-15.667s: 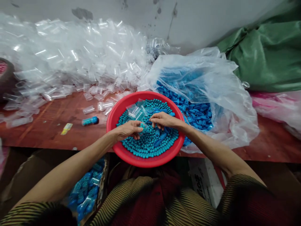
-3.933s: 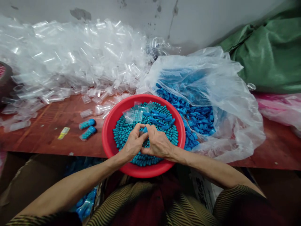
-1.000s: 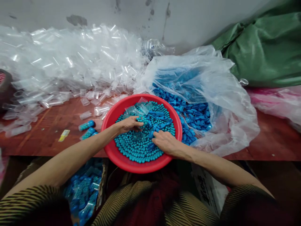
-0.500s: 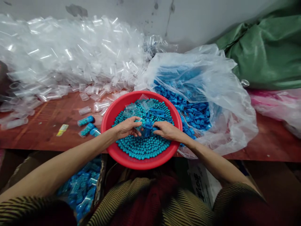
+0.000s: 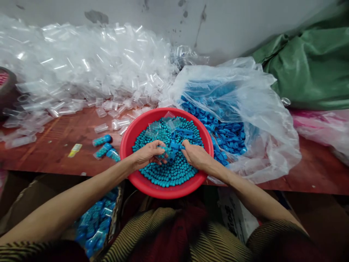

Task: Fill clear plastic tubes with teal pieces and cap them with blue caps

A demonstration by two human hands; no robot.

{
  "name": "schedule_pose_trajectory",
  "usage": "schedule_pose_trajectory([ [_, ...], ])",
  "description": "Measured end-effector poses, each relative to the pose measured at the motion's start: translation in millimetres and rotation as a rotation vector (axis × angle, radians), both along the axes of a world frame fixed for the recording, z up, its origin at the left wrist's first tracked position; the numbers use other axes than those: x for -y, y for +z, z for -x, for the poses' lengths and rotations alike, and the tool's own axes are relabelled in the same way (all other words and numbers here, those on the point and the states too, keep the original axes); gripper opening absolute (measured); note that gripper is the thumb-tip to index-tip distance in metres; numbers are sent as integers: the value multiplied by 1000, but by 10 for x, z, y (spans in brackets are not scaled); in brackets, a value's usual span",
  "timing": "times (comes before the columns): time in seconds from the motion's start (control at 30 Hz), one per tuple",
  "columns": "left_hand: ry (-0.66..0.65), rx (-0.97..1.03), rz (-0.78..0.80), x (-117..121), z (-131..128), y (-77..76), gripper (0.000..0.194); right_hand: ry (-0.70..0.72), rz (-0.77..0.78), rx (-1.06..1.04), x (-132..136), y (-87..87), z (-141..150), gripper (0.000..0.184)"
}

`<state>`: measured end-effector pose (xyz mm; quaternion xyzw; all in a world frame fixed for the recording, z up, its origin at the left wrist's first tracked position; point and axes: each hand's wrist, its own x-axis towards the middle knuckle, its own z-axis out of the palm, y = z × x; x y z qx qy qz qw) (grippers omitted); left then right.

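over one basin (image 5: pixel 167 192) two hands (image 5: pixel 151 153) (image 5: pixel 198 155) work, three filled tubes (image 5: pixel 104 150) alongside.

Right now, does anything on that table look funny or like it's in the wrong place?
Maybe one thing: a small yellow-and-white piece lies by itself on the red table, left of the bead-filled tubes. It looks odd because the things nearest it are blue or clear.
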<state>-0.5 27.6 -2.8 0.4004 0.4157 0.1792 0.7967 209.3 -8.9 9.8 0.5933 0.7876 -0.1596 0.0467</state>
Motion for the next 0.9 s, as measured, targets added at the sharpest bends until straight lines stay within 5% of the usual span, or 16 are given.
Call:
schedule_pose_trajectory([
  [0.27,10,35,-97,68,-70,-41,52,86,-152,-475,14,-152,103,41],
  [0.47,67,95,-141,144,-128,-41,55,-114,-166,-751,-3,-62,168,24],
  [0.57,63,155,-112,160,-119,-30,60,-181,-145,-821,10,-14,180,23],
  [0.9,41,131,-113,182,-102,47,59,-90,-198,-814,18,-29,116,20],
])
